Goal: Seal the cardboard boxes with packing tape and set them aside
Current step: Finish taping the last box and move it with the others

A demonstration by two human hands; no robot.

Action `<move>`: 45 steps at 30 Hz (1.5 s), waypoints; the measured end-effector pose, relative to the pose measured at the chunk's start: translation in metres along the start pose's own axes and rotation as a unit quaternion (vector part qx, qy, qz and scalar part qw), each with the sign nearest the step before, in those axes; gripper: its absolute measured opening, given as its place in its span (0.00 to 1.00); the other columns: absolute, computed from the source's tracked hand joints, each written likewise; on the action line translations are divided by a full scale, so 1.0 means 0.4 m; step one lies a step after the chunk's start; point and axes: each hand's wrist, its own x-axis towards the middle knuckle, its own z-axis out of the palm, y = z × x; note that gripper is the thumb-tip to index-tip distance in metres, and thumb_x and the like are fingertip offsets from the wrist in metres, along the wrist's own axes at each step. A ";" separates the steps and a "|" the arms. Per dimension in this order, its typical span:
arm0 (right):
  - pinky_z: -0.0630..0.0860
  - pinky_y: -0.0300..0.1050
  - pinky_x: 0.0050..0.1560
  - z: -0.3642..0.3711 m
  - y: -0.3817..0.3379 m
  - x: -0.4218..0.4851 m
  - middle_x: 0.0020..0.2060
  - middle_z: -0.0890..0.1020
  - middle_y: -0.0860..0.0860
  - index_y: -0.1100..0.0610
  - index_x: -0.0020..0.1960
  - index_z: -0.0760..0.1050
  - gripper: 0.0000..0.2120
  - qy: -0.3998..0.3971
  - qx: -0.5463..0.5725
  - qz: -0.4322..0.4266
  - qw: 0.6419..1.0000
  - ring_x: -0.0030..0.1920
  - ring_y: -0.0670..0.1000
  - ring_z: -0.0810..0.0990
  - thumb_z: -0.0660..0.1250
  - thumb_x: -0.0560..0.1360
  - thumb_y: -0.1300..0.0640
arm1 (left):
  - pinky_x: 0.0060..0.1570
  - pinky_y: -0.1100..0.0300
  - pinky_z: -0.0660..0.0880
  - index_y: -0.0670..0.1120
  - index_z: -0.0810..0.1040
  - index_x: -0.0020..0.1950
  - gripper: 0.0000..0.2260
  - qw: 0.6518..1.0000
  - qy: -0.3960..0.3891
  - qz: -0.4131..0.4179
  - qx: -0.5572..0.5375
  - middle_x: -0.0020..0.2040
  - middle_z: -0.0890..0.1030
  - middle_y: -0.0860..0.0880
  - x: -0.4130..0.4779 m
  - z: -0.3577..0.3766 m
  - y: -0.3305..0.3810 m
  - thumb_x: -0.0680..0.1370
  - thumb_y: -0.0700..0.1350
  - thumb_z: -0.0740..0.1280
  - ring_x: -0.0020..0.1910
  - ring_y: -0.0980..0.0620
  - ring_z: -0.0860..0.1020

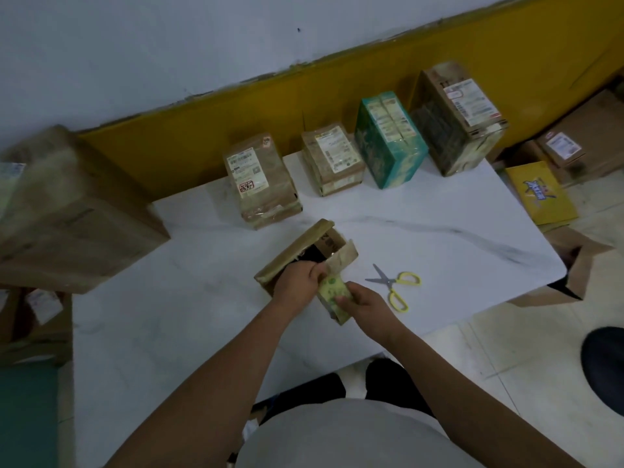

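A small brown cardboard box lies mid-table with its top flaps partly raised and dark contents showing inside. My left hand grips the box's near end, fingers curled at the right flap. Against that end stands a yellow-green printed roll of packing tape, and my right hand holds it from the right side. Whether a strip of tape is stuck to the box is hidden by my hands.
Yellow-handled scissors lie open right of my hands on the white table. Several labelled boxes line the far edge, among them a green one. A large box sits at the left. A yellow packet and more boxes lie on the floor at the right.
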 end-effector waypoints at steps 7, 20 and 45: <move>0.77 0.40 0.37 0.017 0.031 0.017 0.34 0.84 0.49 0.51 0.42 0.74 0.10 0.045 -0.131 0.057 0.989 0.28 0.40 0.79 0.62 0.79 0.49 | 0.38 0.58 0.67 0.46 0.73 0.36 0.16 0.999 -0.015 -0.048 -0.018 0.33 0.75 0.49 0.024 0.010 -0.029 0.83 0.48 0.60 0.32 0.52 0.72; 0.73 0.39 0.45 -0.013 0.090 0.085 0.49 0.81 0.49 0.52 0.53 0.78 0.11 0.013 -0.140 0.045 0.989 0.50 0.49 0.79 0.64 0.79 0.46 | 0.48 0.55 0.73 0.45 0.63 0.69 0.29 0.976 -0.144 0.014 0.161 0.59 0.78 0.43 0.019 -0.012 -0.019 0.76 0.60 0.67 0.54 0.46 0.78; 0.64 0.38 0.33 -0.049 -0.092 0.073 0.38 0.70 0.42 0.49 0.47 0.67 0.13 -0.041 -0.308 -0.260 0.914 0.34 0.45 0.68 0.71 0.72 0.56 | 0.53 0.56 0.76 0.36 0.73 0.66 0.32 0.759 0.157 -0.426 -0.466 0.62 0.78 0.37 -0.183 0.196 0.029 0.70 0.56 0.74 0.55 0.41 0.79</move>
